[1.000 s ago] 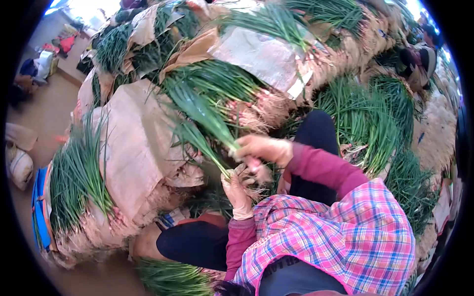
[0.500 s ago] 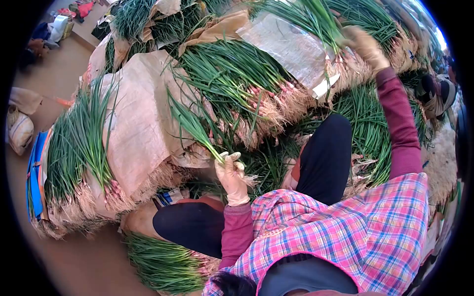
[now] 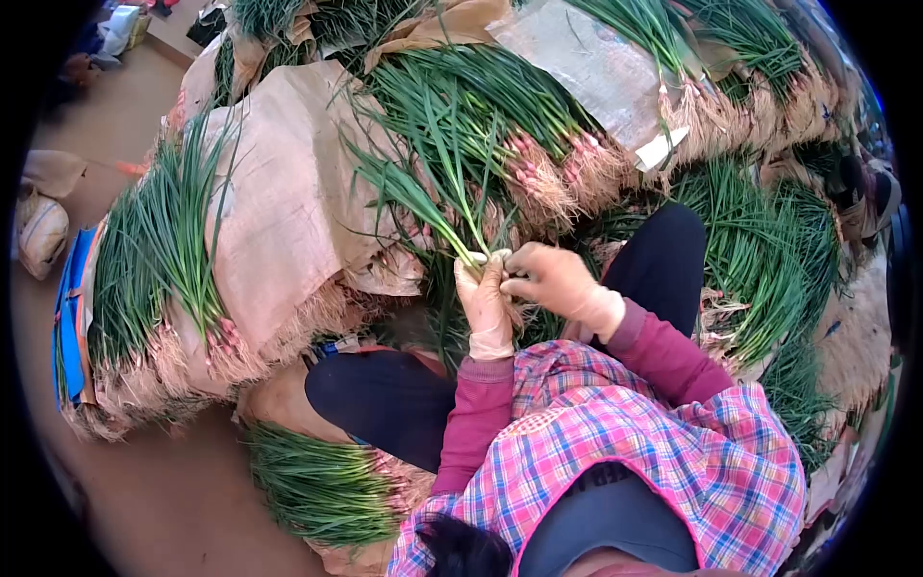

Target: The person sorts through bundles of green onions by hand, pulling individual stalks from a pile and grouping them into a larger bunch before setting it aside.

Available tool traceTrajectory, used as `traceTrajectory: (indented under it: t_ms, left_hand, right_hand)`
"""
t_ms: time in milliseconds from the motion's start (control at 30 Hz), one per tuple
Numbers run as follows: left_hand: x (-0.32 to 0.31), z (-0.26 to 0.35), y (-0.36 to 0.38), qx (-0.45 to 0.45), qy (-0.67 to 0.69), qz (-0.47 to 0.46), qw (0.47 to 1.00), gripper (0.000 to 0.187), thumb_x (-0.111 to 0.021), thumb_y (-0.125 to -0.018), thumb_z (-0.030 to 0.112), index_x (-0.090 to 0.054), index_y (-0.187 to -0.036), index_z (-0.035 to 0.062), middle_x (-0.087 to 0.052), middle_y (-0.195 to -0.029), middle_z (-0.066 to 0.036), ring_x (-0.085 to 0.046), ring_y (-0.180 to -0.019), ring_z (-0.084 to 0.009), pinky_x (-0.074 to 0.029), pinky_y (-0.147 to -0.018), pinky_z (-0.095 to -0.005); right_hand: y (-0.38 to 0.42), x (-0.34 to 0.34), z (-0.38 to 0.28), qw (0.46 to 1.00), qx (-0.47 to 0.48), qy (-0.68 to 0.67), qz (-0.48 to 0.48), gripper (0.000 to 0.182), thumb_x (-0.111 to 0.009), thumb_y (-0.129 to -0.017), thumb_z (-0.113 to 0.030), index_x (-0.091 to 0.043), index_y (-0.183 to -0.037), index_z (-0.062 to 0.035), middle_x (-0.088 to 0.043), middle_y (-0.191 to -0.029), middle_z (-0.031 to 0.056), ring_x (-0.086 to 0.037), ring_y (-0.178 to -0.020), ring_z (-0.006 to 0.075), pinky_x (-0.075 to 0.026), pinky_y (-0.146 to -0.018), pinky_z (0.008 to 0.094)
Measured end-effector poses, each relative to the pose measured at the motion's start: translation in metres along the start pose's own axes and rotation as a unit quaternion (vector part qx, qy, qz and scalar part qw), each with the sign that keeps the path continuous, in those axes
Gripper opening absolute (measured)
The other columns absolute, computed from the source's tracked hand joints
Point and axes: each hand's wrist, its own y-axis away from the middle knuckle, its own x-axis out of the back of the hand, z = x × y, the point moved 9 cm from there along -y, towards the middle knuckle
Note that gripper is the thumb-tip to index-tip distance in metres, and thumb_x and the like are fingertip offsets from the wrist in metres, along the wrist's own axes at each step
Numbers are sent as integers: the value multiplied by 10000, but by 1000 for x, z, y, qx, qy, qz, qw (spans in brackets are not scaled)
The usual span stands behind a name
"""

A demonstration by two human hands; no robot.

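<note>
Near the middle of the head view, my left hand (image 3: 487,300), in a thin pale glove, is closed round the lower stems of a few spring onions (image 3: 433,216). Their green leaves fan up and to the left. My right hand (image 3: 565,281), gloved too, meets it from the right, fingers curled and touching the left fingertips at the stems. Whatever the right fingers pinch is hidden. Just beyond my hands lies a thick row of spring onions (image 3: 471,106) with pinkish bulbs and straw-coloured roots.
Brown paper sheets (image 3: 279,192) cover part of the pile on the left, beside another spring onion bunch (image 3: 187,260). A silvery sheet (image 3: 577,67) lies at the back. More spring onions (image 3: 332,481) sit by my left knee, and loose green stalks (image 3: 740,250) on the right.
My right hand has come down from the spring onions at the back right to my left hand. A second stalk now rises from between my hands. The view has shifted slightly.
</note>
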Motion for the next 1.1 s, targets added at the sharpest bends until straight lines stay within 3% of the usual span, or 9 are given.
traceTrajectory:
  t_ms: [67,200,400,533,733,800,867,1000,1100]
  left_hand:
    - [7,-8,5,52,16,30,998,160,-585,-901,42,-454,-980,89,-637,-861,-78,-531,-560,-94,-354,-426,-168]
    - [1,-15,19,110,38,9,993,168,-552,-897,21,-434,-996,87,-599,-843,-71,-493,-547,-82,-345,-396,-164]
    - [8,13,26,108,119,-6,987,148,-553,-908,31,-440,-934,123,-584,-821,-57,-467,-515,-73,-332,-381,-179]
    - [15,2,23,80,78,8,994,115,-561,-908,50,-463,-945,96,-615,-795,-68,-477,-536,-80,-370,-426,-195]
    - [7,-8,28,96,74,-35,992,143,-523,-922,14,-415,-980,87,-608,-778,-108,-489,-489,-106,-442,-460,-226]
    - [19,-14,23,79,36,-15,996,133,-508,-922,14,-412,-977,87,-601,-768,-92,-485,-472,-103,-428,-443,-225]
    - [27,-26,18,73,-11,-5,997,130,-497,-920,9,-411,-976,90,-595,-754,-88,-487,-473,-100,-423,-439,-221]
    - [33,-33,22,63,-208,16,976,107,-464,-922,24,-410,-1001,72,-568,-721,-50,-464,-459,-87,-382,-409,-228]
    - [39,-44,20,-26,-360,16,932,162,-492,-903,104,-415,-1031,42,-610,-752,-201,-600,-701,-414,-442,-614,-478]
  right_hand:
    - [-2,-6,43,926,-204,-316,-23,199,-666,-870,-210,-670,-949,-28,-656,-801,10,-580,-717,81,-479,-621,256]
    - [-22,-79,53,800,-246,-538,-103,130,-657,-871,-147,-655,-922,-28,-657,-760,10,-581,-666,59,-466,-601,219]
    - [-21,-102,80,663,-253,-703,53,158,-587,-915,-201,-622,-947,-51,-650,-809,5,-528,-613,52,-408,-544,182]
    - [-7,-109,46,744,-244,-598,-169,193,-551,-946,-214,-636,-1009,-52,-651,-869,-25,-534,-679,37,-430,-584,190]
    - [14,-78,85,806,-292,-505,-103,176,-551,-941,-189,-640,-870,-54,-628,-781,-28,-549,-742,61,-460,-687,230]
    - [0,-69,92,950,-135,-268,-84,222,-588,-895,-261,-649,-822,-61,-658,-751,30,-621,-748,155,-492,-689,321]
    - [22,-79,95,925,-79,240,-284,278,-606,-841,-341,-649,-853,-67,-657,-839,175,-630,-839,377,-492,-729,475]
    - [-36,-30,15,998,-60,-4,9,304,-664,-812,-314,-659,-995,-72,-644,-831,149,-626,-784,349,-499,-701,413]
    - [-75,-65,10,990,-133,32,-22,529,-691,-788,-379,-557,-1174,-43,-653,-995,158,-629,-936,331,-492,-809,423]
